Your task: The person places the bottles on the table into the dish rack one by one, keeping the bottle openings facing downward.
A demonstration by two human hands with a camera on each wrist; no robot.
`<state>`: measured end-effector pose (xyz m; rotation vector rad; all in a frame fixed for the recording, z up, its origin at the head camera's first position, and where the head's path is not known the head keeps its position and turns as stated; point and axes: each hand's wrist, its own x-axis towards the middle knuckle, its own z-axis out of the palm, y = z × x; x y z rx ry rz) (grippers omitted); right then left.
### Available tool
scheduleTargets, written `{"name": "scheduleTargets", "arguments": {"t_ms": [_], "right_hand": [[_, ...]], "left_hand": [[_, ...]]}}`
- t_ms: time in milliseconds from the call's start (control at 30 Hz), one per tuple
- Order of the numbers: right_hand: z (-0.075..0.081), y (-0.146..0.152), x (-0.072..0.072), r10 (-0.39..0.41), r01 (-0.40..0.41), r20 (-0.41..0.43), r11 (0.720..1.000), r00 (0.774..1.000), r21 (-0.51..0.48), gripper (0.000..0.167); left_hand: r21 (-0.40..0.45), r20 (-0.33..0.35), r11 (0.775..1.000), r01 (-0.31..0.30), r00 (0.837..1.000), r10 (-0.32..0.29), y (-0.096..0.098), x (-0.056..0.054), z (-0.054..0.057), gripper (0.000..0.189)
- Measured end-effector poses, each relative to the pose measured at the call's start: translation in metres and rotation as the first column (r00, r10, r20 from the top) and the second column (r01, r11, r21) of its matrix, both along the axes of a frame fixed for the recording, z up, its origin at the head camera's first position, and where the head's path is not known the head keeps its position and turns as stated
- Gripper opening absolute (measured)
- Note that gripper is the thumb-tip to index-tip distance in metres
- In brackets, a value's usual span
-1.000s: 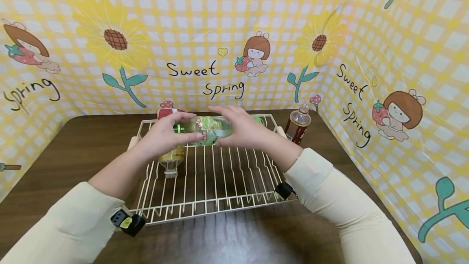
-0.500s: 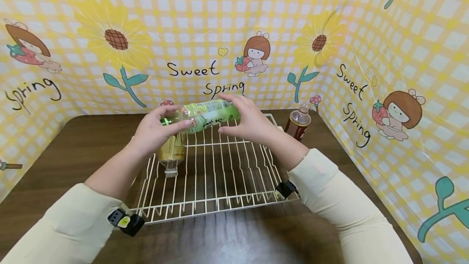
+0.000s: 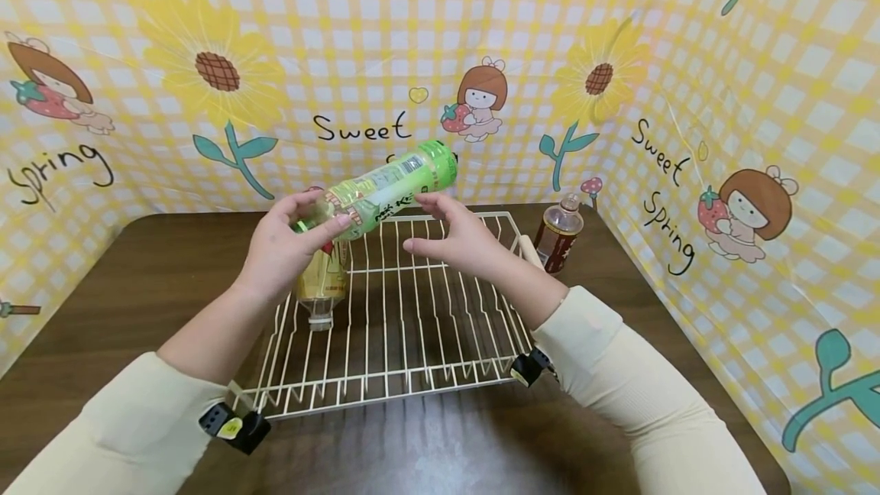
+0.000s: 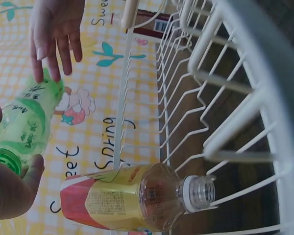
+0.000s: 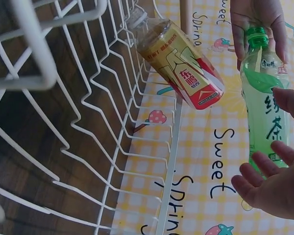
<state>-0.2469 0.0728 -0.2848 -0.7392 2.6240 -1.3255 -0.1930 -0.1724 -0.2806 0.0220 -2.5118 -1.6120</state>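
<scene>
My left hand (image 3: 275,243) grips a green tea bottle (image 3: 385,189) near its green neck, thumb on the near side. The bottle is held above the back of a white wire rack (image 3: 399,269), tilted with its base up to the right. My right hand (image 3: 461,231) is beside the lower half of the bottle, fingers spread and relaxed. In the right wrist view its thumb and fingertips overlap the bottle (image 5: 267,107). Under my left hand a yellow and red drink bottle (image 3: 321,277) lies in the rack, its capless neck (image 4: 203,192) toward me.
A clear bottle with a dark red-brown label (image 3: 558,239) stands on the brown table (image 3: 172,281), right of the rack. A yellow checked cloth (image 3: 385,44) rises behind the table and along both sides. The rack has a pale handle (image 3: 529,252) on its right side.
The green tea bottle has swung from nearly level to tilted, its base rising up and right. My right hand's fingers have come away from around its base; my left hand keeps its grip.
</scene>
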Motion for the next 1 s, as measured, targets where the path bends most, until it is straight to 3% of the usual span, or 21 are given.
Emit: {"name": "scheduleTargets", "arguments": {"t_ms": [167,333,500,767,1000], "right_hand": [[0.001,-0.004,0.003,-0.028,0.031,0.1,0.999,0.995,-0.032,0.068],[0.0,-0.007,0.003,-0.062,0.08,0.174,0.992,0.983,-0.097,0.071],[0.0,-0.012,0.004,-0.032,0.082,0.245,0.977,0.969,-0.196,0.079],[-0.001,-0.021,0.006,0.037,0.084,0.349,0.942,0.936,-0.324,0.079],[0.001,-0.032,0.008,0.051,0.143,0.432,0.903,0.9,-0.404,0.082]], "left_hand": [[0.031,-0.011,0.999,0.015,1.0,-0.015,0.005,0.004,-0.003,0.075],[0.031,-0.008,0.995,0.092,0.996,-0.091,0.01,0.008,-0.004,0.075],[-0.009,0.029,0.988,0.152,0.988,-0.152,0.015,0.012,-0.006,0.078],[-0.05,0.052,0.988,0.145,0.988,-0.142,0.021,0.015,-0.012,0.08],[-0.059,0.046,0.988,0.139,0.99,-0.137,0.025,0.015,-0.017,0.079]]}}
